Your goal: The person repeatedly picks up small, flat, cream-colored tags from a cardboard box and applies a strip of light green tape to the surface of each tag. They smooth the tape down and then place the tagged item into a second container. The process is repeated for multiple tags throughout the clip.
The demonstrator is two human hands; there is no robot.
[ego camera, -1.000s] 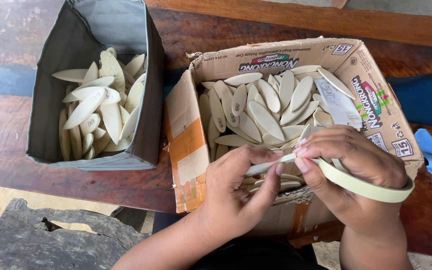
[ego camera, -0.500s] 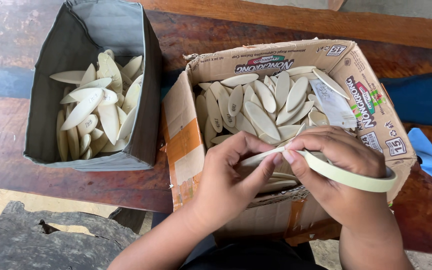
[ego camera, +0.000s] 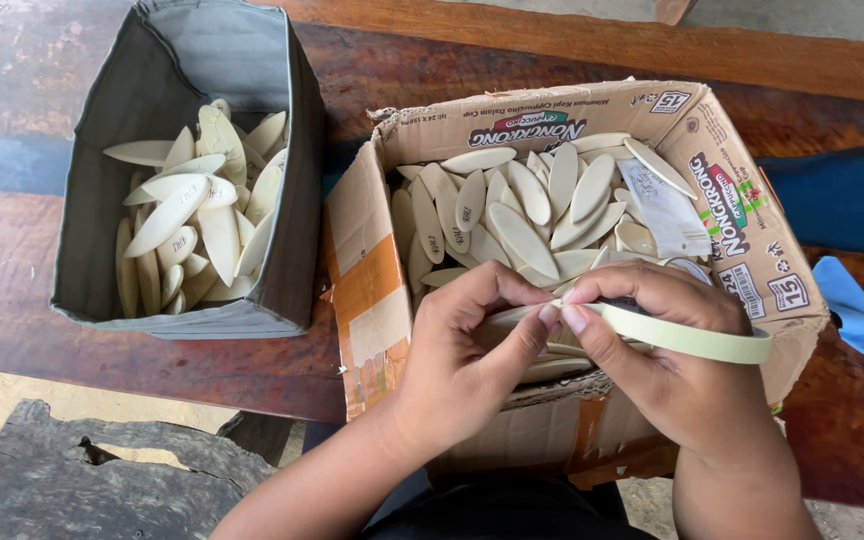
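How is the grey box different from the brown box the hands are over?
The grey box has dark, plain walls and stands to the left, away from the hands; the brown cardboard box is printed, taped and worn, and sits right under the left hand and right hand. The grey box looks narrower, the brown box wider. Both sit on the wooden table and hold pale, flat oval pieces.

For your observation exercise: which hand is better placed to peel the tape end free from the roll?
Probably the left hand: its fingertips pinch at the tape roll edge, while the right hand carries the roll looped around it.
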